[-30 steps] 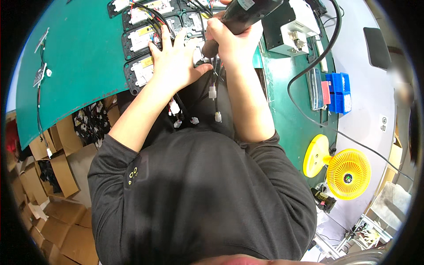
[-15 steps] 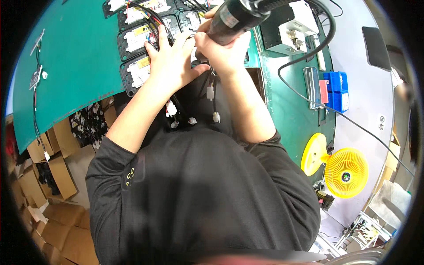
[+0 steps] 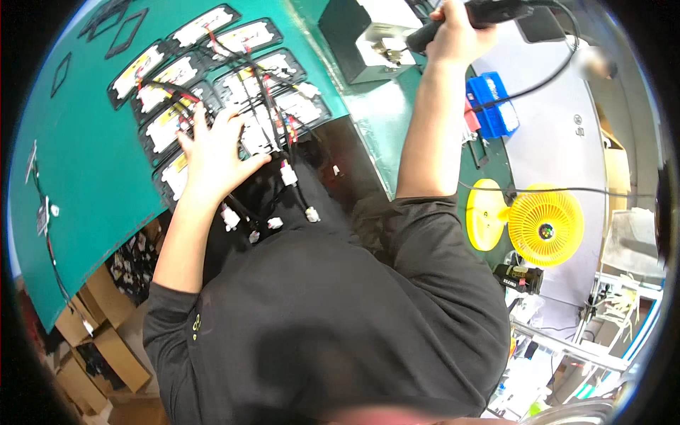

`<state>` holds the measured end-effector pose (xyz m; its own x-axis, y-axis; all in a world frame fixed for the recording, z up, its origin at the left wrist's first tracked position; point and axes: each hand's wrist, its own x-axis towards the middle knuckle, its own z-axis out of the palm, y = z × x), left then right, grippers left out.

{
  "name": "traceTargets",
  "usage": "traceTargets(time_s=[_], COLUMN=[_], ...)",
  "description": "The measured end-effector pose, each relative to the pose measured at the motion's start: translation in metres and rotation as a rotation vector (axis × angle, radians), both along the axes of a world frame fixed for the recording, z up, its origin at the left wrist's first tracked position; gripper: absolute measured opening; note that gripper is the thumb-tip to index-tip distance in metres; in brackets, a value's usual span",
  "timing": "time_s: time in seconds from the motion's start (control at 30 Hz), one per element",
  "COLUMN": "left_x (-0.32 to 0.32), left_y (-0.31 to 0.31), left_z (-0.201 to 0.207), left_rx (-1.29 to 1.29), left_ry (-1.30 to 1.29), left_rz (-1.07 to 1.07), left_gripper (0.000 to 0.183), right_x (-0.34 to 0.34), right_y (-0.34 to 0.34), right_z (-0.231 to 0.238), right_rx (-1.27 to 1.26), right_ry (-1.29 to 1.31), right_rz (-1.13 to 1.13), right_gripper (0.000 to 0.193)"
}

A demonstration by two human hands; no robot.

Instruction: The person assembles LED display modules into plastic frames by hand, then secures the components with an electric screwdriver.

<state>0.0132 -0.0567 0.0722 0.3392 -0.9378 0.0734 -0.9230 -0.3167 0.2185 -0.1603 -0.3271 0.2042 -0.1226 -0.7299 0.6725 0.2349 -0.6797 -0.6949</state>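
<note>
My left hand [image 3: 216,152] lies with its fingers spread over a group of black plastic trays [image 3: 157,134] fitted with white and yellow modules, touching the nearest ones and their wires. Black cables [image 3: 263,92] run across the trays, and their white connectors [image 3: 288,174] hang over the table's near edge. Off to the far right, my right hand [image 3: 453,39] is closed around a black corded electric screwdriver [image 3: 489,13]. Its front end is beside a black and white box-shaped device [image 3: 382,46] with a metal mechanism; the exact tip is hard to make out.
Blue bins [image 3: 492,105] stand right of my right forearm, and a yellow fan [image 3: 545,223] sits lower down. The screwdriver's black cord [image 3: 542,88] loops over the right side. A thin cable assembly [image 3: 44,212] lies at the left. Cardboard boxes [image 3: 117,347] are below the green table [image 3: 92,177].
My right hand has carried the screwdriver away from the trays, right to the box-shaped device. My left hand remains on the trays. The whole view has shifted, showing more trays.
</note>
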Motion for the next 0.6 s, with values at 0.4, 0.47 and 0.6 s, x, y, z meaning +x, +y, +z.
traceTargets(time_s=[0.4, 0.47, 0.6], left_x=[0.003, 0.003, 0.004], left_y=[-0.002, -0.004, -0.005], left_z=[-0.006, -0.007, -0.007], left_rx=[-0.056, -0.036, -0.028], left_ry=[-0.029, -0.027, -0.014], left_rz=[-0.011, -0.003, -0.007], left_gripper=[0.076, 0.078, 0.082], right_x=[-0.013, -0.009, 0.037], right_y=[-0.032, -0.011, 0.057], right_z=[-0.04, -0.034, -0.016], right_rx=[0.074, 0.114, 0.207], right_ry=[0.038, -0.01, -0.001], right_rz=[0.05, 0.096, 0.325], right_gripper=[0.032, 0.037, 0.035])
